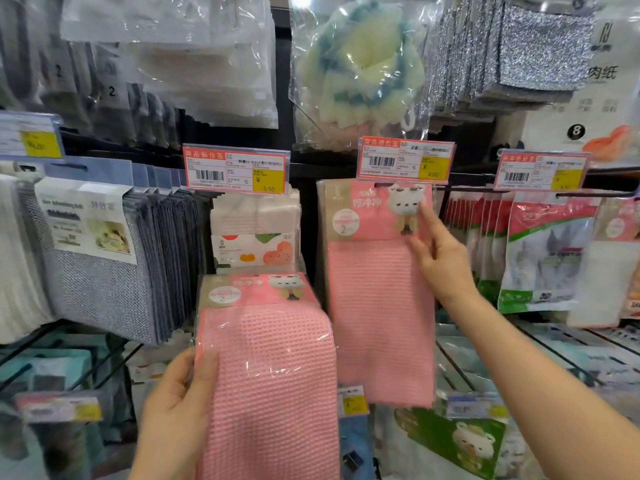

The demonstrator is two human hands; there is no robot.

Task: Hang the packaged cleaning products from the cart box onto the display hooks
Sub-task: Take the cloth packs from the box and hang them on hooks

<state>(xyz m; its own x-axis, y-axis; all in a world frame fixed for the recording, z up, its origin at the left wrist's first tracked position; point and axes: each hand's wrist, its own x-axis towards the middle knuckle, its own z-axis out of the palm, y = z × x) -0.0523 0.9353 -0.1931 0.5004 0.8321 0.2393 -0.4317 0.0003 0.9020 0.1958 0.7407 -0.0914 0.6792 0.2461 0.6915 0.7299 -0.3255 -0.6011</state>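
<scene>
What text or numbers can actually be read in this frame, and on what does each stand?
"5.50": middle-left price tag.
"4.00": price tag above the hung pink cloth pack.
"2": held pink cloth pack, on its header.
"8": black dot, upper right.
"2": grey packs, upper left.
Barcodes, remaining print: too blurred.

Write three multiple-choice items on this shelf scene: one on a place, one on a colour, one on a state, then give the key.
1. Where does the hung pink cloth pack sit?
A. under the 4.00 price tag
B. under the 5.50 price tag
C. on the floor

2. What colour is the cloth pack in the left hand?
A. grey
B. pink
C. green

3. What is the right hand doing?
A. gripping a price tag
B. hanging idle
C. touching the hung pack's header with extended fingers

Key: 1 A, the 4.00 tag is directly above it. 2 B, the held cloth pack shows pink waffle cloth. 3 C, the fingertips rest on the header by the cartoon figure.
</scene>
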